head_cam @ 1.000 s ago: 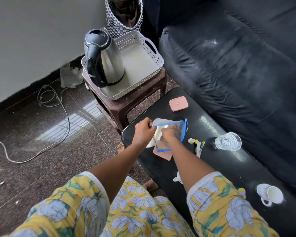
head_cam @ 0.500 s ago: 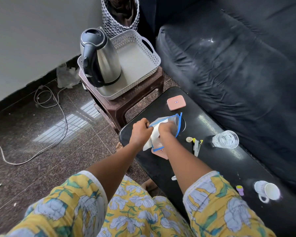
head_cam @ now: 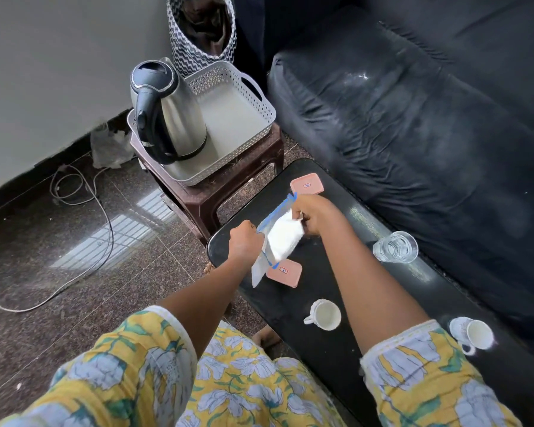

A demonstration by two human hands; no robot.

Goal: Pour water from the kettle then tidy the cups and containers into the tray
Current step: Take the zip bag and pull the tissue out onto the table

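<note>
A clear zip bag (head_cam: 278, 238) with a blue seal and white contents hangs above the black table (head_cam: 346, 291). My left hand (head_cam: 244, 241) grips its near edge and my right hand (head_cam: 310, 215) grips its far edge. Two pink lidded containers lie flat, one (head_cam: 306, 184) beyond my right hand and one (head_cam: 285, 272) partly under the bag. A steel kettle (head_cam: 167, 112) stands in the white tray (head_cam: 241, 97) on a brown stool (head_cam: 228, 186). On the table are a glass of water (head_cam: 395, 247) and two white cups, one (head_cam: 323, 314) between my arms and one (head_cam: 472, 333) at the right.
A dark sofa (head_cam: 429, 118) runs along the table's far side. A patterned basket (head_cam: 202, 32) stands behind the tray. Cables (head_cam: 84, 192) lie on the speckled floor at the left, below a grey wall.
The bag has been lifted and tilted, my right hand rising toward the far pink container. The view has shifted, so the near pink container and a cup between my arms now show.
</note>
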